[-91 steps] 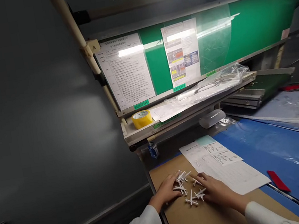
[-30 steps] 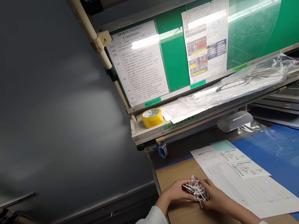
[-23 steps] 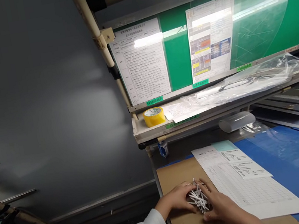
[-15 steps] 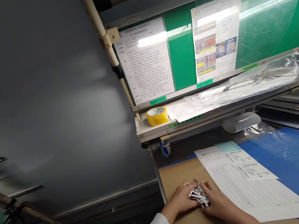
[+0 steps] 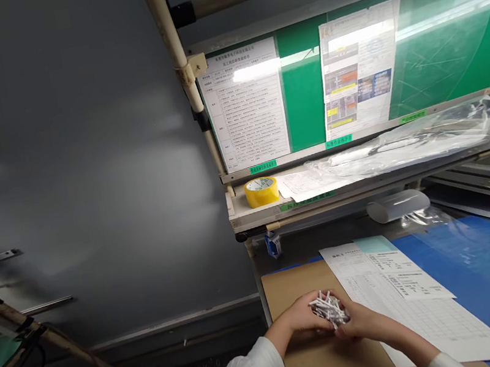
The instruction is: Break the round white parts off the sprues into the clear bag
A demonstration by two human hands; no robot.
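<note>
Fingers of both hands around the white stick-like pieces

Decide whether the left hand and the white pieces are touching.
Touching: the head view shows the left hand cupping the white pieces from the left, with no gap at its thumb.

head-worn view | looks forward and down | workbench below, green board ahead

Your grip has a cardboard sheet beneath, paper forms to the right and, behind, a tape roll on a shelf.
</note>
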